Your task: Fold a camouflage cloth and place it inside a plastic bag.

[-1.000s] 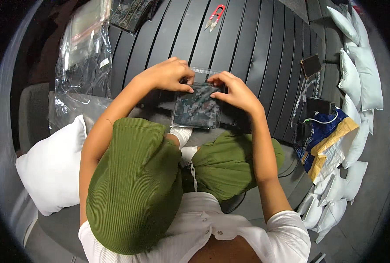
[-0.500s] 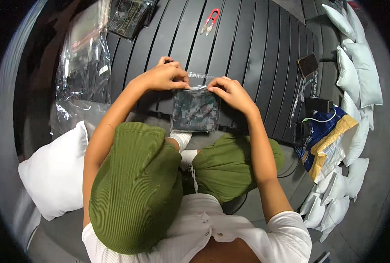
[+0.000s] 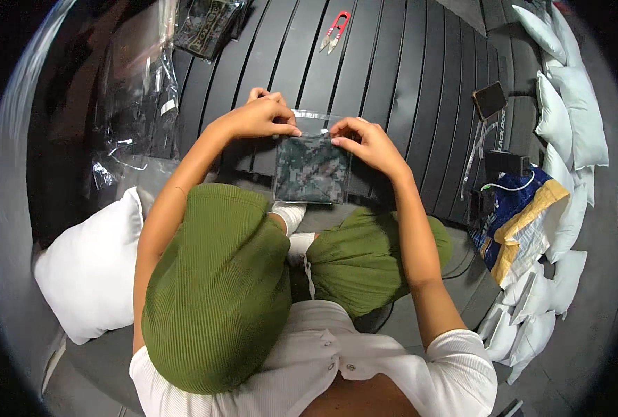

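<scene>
Currently both hands work the top edge of 1 clear bag [image 3: 314,167] holding a folded camouflage cloth [image 3: 312,170]; the bag lies on the black slatted surface [image 3: 392,76] just ahead of the knees, centre of view.

Risk, judged: the open strip above the cloth looks thin and slack, and the pinch points sit at its 2 upper corners only. If 1 pinch slips, the strip could buckle or fold crooked, or the cloth could creep out toward 12 o'clock. Uneven pull between the hands could also skew the bag on the slats.

Left to right:
- White pillow [image 3: 90,267] at 8 o'clock, well apart from the work.
- Loose clear bags [image 3: 138,104] at 10 o'clock, untouched.
- Left hand [image 3: 260,115]: fingers curled together, thumb and fingertips pinched on the bag's upper left corner.
- Right hand [image 3: 364,142]: same closed pinch, on the upper right edge, just above the cloth.
- Red-handled snips [image 3: 335,29] at 12 o'clock, well apart.
- Small dark items and a blue and yellow sack [image 3: 521,215] at 3 o'clock, with more white pillows [image 3: 573,118] along the rim.
</scene>
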`<state>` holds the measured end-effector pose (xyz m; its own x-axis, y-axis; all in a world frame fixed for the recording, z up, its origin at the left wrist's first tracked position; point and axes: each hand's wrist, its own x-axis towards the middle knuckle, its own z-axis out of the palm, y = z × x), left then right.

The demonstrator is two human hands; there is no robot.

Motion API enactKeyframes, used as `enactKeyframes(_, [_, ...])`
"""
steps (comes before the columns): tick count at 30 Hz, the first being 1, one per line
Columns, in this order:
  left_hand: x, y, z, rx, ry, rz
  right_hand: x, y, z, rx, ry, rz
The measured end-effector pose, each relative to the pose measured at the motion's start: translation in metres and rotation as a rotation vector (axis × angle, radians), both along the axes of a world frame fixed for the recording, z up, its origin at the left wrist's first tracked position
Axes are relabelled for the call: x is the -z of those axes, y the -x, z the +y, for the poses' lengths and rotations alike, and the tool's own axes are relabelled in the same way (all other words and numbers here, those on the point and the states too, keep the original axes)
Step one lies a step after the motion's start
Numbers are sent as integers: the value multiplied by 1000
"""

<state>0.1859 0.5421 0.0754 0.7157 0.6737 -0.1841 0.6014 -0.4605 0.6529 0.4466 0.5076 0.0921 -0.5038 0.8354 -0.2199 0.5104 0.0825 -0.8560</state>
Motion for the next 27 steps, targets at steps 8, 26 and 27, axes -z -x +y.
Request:
enactKeyframes(8, [-6,-4,-7,-114,-57,-1,9,-1,-3,119,-230,7])
enactKeyframes(26, [8,-11,-28,-789,37,-221,-8,12,16,603,-416,139])
enactKeyframes(27, [7,-12,-29,-855,87,-301,-12,22,16,579,-475,184])
